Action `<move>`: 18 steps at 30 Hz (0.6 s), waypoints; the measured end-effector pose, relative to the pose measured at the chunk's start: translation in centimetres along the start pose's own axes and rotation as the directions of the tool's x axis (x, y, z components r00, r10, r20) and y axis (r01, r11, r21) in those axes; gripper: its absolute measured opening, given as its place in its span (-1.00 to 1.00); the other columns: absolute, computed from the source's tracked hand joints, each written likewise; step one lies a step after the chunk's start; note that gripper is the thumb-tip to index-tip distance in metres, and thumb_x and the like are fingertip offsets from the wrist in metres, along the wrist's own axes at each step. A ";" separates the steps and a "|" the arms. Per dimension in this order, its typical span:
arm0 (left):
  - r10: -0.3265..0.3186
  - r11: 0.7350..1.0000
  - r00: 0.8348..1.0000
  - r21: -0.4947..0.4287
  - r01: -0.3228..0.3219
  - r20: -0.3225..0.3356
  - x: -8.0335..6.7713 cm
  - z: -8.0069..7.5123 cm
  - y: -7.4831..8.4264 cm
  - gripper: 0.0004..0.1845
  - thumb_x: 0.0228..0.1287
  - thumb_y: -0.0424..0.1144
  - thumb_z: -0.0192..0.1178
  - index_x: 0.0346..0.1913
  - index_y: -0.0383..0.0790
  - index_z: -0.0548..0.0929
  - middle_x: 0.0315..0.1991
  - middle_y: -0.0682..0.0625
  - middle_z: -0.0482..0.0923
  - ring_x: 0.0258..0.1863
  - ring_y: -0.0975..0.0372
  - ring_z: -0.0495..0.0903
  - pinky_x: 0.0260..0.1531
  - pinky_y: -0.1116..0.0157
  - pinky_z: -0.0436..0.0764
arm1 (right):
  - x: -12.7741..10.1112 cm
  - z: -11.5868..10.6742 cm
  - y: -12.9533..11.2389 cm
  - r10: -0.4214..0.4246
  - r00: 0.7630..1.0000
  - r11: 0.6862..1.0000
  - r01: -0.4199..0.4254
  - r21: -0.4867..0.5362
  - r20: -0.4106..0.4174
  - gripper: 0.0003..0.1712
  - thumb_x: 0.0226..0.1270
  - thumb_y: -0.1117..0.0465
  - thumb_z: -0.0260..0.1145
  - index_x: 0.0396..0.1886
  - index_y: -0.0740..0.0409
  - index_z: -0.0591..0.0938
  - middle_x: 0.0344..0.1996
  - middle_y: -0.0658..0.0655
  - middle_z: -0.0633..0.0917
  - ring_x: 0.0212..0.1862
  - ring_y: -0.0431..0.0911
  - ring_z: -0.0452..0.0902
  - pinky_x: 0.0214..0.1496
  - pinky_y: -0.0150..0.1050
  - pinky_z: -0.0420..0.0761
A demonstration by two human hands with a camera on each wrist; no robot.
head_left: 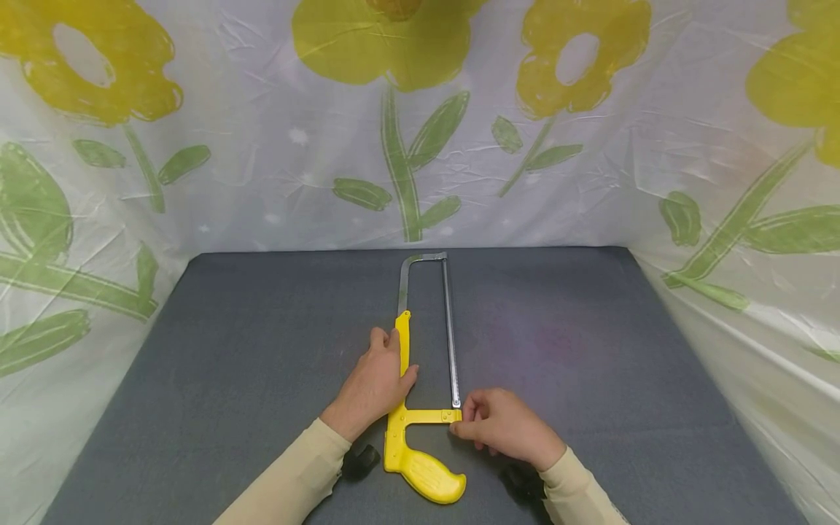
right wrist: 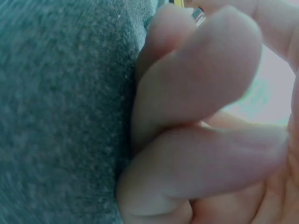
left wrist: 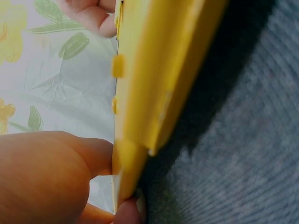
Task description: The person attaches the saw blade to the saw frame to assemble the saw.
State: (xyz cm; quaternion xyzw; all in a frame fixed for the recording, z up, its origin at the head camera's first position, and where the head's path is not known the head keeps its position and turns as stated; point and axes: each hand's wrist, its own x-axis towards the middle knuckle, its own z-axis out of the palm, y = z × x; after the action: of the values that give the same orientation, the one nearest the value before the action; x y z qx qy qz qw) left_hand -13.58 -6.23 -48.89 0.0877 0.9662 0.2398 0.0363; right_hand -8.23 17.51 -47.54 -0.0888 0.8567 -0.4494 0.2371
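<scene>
A yellow hacksaw (head_left: 420, 379) is laid flat on the grey tabletop (head_left: 230, 350), at the lower centre of the head view, with its pistol handle toward the bottom edge and its metal frame and blade (head_left: 450, 335) running up toward the middle of the frame. The left hand (head_left: 374, 386) is placed on the yellow back of the saw, the thumb on the inner side and the fingers on the outer side, so that the bar is gripped between them; in the left wrist view the yellow plastic (left wrist: 154, 79) is seen close up, pressed by a thumb at the lower left. The right hand (head_left: 502, 423) is set just right of the saw, its fingers curled and their tips pinched on the small fitting at the near end of the blade, where it meets the yellow crossbar. In the right wrist view only curled fingers (right wrist: 201, 93) resting against the tabletop are seen, with a glint of metal at the top edge. A sheet printed with yellow flowers (head_left: 394, 44) and green leaves is hung behind and to both sides.
</scene>
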 end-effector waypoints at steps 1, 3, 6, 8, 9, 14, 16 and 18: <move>0.001 1.000 1.000 0.000 -0.001 -0.001 0.0 0.0 0.0 -0.10 0.49 -0.07 0.40 0.64 -0.50 0.25 0.17 -0.27 0.37 -0.66 0.28 0.37 -0.67 0.42 0.40 | 0.0 0.0 0.0 -0.005 1.000 1.000 0.005 0.003 -0.001 -0.67 0.29 -0.01 0.58 -0.45 0.06 0.64 -0.70 -0.02 0.61 -0.69 -0.19 0.44 -0.60 -0.25 0.49; -0.002 1.000 1.000 0.001 0.002 0.000 0.0 0.0 0.0 -0.10 0.49 -0.07 0.40 0.64 -0.50 0.25 0.16 -0.27 0.37 -0.67 0.28 0.37 -0.67 0.41 0.40 | 0.0 -0.1 0.0 -0.013 1.000 1.000 0.013 0.008 -0.002 -0.67 0.28 0.00 0.59 -0.44 0.06 0.64 -0.70 -0.01 0.61 -0.69 -0.18 0.44 -0.60 -0.24 0.50; -0.009 1.000 1.000 0.000 0.009 0.005 0.0 0.1 0.0 -0.11 0.49 -0.07 0.40 0.64 -0.49 0.25 0.16 -0.26 0.36 -0.68 0.27 0.37 -0.67 0.41 0.40 | 0.0 -0.1 0.0 -0.018 1.000 1.000 0.018 0.010 0.006 -0.68 0.29 0.01 0.58 -0.44 0.06 0.64 -0.70 -0.01 0.61 -0.69 -0.18 0.43 -0.60 -0.24 0.50; -0.015 1.000 1.000 0.001 0.015 0.008 0.0 0.0 0.0 -0.10 0.49 -0.06 0.40 0.65 -0.48 0.25 0.16 -0.25 0.35 -0.68 0.27 0.37 -0.67 0.41 0.40 | 0.0 -0.1 0.0 -0.019 1.000 1.000 0.018 0.013 0.013 -0.68 0.30 0.01 0.58 -0.44 0.06 0.64 -0.69 -0.01 0.61 -0.69 -0.19 0.43 -0.60 -0.25 0.50; -0.015 1.000 1.000 0.001 0.015 0.007 0.0 0.0 -0.1 -0.11 0.49 -0.06 0.40 0.64 -0.48 0.25 0.16 -0.25 0.35 -0.68 0.27 0.37 -0.67 0.40 0.40 | 0.0 -0.2 0.0 -0.019 1.000 1.000 0.018 0.013 0.017 -0.68 0.30 0.01 0.58 -0.44 0.06 0.64 -0.69 -0.01 0.62 -0.69 -0.19 0.43 -0.60 -0.25 0.49; -0.017 1.000 1.000 -0.002 0.017 0.006 0.0 0.1 -0.1 -0.11 0.49 -0.07 0.40 0.64 -0.48 0.25 0.16 -0.25 0.35 -0.67 0.26 0.38 -0.66 0.41 0.41 | 0.0 -0.2 0.1 -0.017 0.999 1.000 0.016 0.020 0.033 -0.68 0.31 0.01 0.57 -0.45 0.07 0.65 -0.68 0.00 0.63 -0.69 -0.19 0.42 -0.60 -0.26 0.48; -0.019 1.000 1.000 -0.002 0.020 0.006 0.1 0.1 -0.1 -0.11 0.49 -0.08 0.40 0.64 -0.48 0.25 0.16 -0.25 0.35 -0.67 0.26 0.39 -0.65 0.41 0.42 | 0.0 -0.3 0.2 -0.018 0.999 1.000 0.017 0.022 0.038 -0.69 0.32 0.01 0.56 -0.45 0.07 0.66 -0.68 0.00 0.63 -0.69 -0.19 0.42 -0.60 -0.26 0.49; -0.020 1.000 1.000 -0.004 0.020 0.005 0.1 0.2 -0.1 -0.11 0.49 -0.08 0.40 0.64 -0.48 0.25 0.16 -0.25 0.35 -0.67 0.26 0.39 -0.66 0.40 0.41 | 0.1 -0.3 0.2 -0.020 0.999 0.999 0.018 0.026 0.045 -0.69 0.32 0.02 0.55 -0.44 0.07 0.66 -0.67 0.01 0.64 -0.69 -0.19 0.42 -0.59 -0.26 0.49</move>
State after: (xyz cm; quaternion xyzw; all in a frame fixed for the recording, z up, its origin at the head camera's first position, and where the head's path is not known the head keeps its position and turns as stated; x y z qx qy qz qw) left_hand -13.64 -6.22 -49.06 0.0785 0.9664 0.2413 0.0410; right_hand -8.41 17.80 -47.57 -0.1040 0.8444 -0.4605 0.2532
